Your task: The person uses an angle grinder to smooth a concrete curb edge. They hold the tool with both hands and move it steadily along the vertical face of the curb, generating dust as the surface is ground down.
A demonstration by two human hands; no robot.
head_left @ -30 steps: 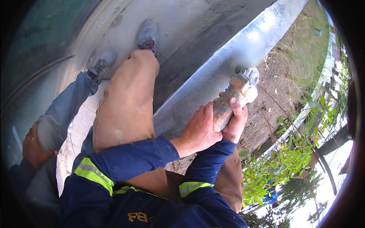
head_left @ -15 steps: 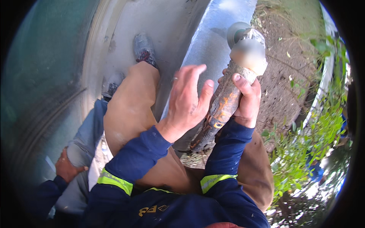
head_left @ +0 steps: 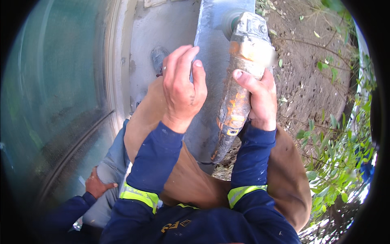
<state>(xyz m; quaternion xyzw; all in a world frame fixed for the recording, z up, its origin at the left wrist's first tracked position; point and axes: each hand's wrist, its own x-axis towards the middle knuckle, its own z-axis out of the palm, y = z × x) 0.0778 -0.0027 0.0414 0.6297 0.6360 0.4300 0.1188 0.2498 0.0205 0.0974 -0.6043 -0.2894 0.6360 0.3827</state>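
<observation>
A worn angle grinder (head_left: 236, 103), orange showing through dirty grey wrapping, slants across the wall top in front of me. My right hand (head_left: 262, 97) is closed around its body, thumb on the upper side. At its far end is a metal gear head (head_left: 250, 26). The round disc (head_left: 232, 22) beside that head is blurred and lies over or against the grey ledge (head_left: 211, 53); contact cannot be told. My left hand (head_left: 185, 87) hovers left of the grinder near the ledge's edge, thumb apart from its half-bent fingers, with nothing visible in it.
Left of my legs stands a framed glass pane (head_left: 69, 81). A co-worker's hand (head_left: 97, 184) rests on their knee at the lower left. Right of the ledge lie bare soil (head_left: 296, 77) with twigs and a leafy shrub (head_left: 331, 162).
The view has shifted. The grinder has turned more upright in the picture, and its disc now appears blurred. My left hand has moved left, away from the grinder; my right keeps its grip.
</observation>
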